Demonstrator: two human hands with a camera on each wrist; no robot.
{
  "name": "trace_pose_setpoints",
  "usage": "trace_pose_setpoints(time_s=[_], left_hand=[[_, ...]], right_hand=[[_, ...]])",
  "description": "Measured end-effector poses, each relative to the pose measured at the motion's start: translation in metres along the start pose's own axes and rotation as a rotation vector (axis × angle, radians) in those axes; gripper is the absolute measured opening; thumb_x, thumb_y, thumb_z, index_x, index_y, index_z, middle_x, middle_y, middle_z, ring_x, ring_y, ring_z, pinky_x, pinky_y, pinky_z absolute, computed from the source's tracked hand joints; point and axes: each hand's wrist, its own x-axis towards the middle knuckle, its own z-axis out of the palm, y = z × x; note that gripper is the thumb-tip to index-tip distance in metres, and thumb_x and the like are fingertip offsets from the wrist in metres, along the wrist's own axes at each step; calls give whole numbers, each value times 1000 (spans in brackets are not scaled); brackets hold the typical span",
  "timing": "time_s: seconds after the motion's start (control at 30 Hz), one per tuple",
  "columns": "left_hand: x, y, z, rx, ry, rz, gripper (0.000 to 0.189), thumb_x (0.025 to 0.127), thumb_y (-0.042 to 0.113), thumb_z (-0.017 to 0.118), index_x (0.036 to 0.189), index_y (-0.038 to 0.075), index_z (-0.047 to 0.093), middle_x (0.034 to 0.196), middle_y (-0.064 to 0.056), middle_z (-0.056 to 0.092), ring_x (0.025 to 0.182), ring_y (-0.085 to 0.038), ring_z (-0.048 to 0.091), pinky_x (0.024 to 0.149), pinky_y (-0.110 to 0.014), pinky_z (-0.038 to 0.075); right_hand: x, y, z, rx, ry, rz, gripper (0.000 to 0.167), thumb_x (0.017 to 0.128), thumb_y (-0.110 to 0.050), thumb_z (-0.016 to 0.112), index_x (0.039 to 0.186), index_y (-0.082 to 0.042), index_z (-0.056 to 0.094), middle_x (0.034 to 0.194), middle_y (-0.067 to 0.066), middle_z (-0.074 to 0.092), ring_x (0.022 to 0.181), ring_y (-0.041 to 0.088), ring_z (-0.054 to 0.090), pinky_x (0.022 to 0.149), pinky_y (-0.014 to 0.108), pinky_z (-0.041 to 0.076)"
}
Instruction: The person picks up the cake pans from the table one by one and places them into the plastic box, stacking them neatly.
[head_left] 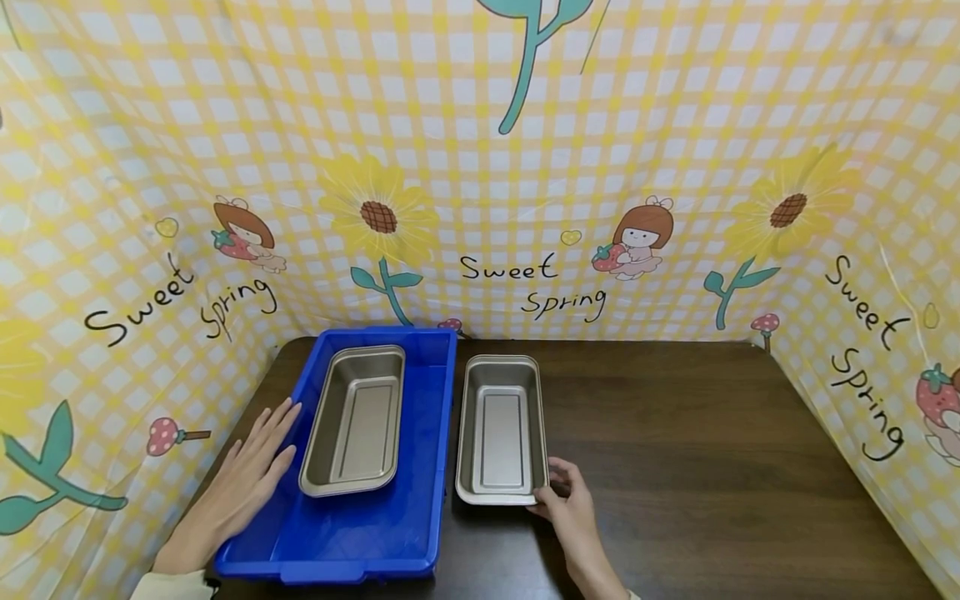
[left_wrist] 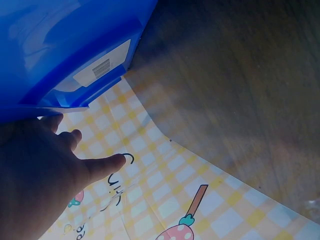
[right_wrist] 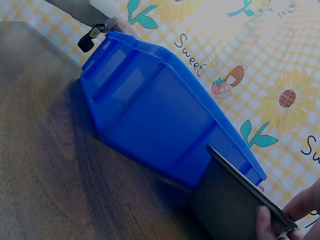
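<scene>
A blue plastic tray (head_left: 375, 540) stands on the left part of the table, with a metal loaf pan (head_left: 365, 429) inside it. Along the tray's left rim lies the left hand (head_left: 243, 492), fingers extended; the left wrist view shows this hand (left_wrist: 37, 172) beside the tray's outer wall (left_wrist: 55, 55). To the right of the tray is a second loaf pan (head_left: 502, 437). The right hand (head_left: 573, 517) pinches its near right corner, thumb at the rim. In the right wrist view, the pan's dark outer side (right_wrist: 225, 200) appears in front of the tray's side wall (right_wrist: 155, 115).
The dark wooden table (head_left: 697, 467) extends to the right of the second pan. A yellow checked cloth (head_left: 480, 192) with printed flowers and lettering hangs along the back and both sides. A barcode label (left_wrist: 102, 67) is on the tray's outside.
</scene>
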Motion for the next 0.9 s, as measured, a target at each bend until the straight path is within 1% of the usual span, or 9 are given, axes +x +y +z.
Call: trace_pose_setpoints(time_s=[0.13,0.33,0.5,0.67,0.9], left_hand=[[0,1,0,-2,1,4,61,116,27,41,171,15,19,176,-16,13,161,-45,1,115,-81,-3],[0,1,0,2,5,7,61,116,27,41,171,15,19,176,-16,14,161,-44,1,116,-80,-4],[0,1,0,0,2,3,61,116,27,41,171,15,19,176,-16,13,161,-45,1,116,-80,-4],[0,1,0,-8,-3,2,61,116,28,41,172,16,18,177,-15,12,161,-43,-1,115,-80,-5],[-1,0,1,-10,-1,6,61,116,28,40,172,16,17,177,-15,11,162,-43,-2,115,-80,-6]], right_hand=[[-1,-1,1,17,8,-6,53,86,12,56,138,16,49,115,22,59,86,17,65,72,26,61],[-2,-3,3,33,25,-10,54,86,13,54,139,20,48,114,21,54,83,15,64,72,26,61],[-1,-3,5,41,40,-5,54,87,14,52,140,21,46,114,21,52,87,18,63,73,27,62],[0,-3,6,41,68,4,52,90,13,54,141,22,46,113,22,53,87,19,64,73,28,62],[-1,-8,3,46,110,-3,52,90,13,55,141,21,46,113,20,53,86,17,64,73,27,61]])
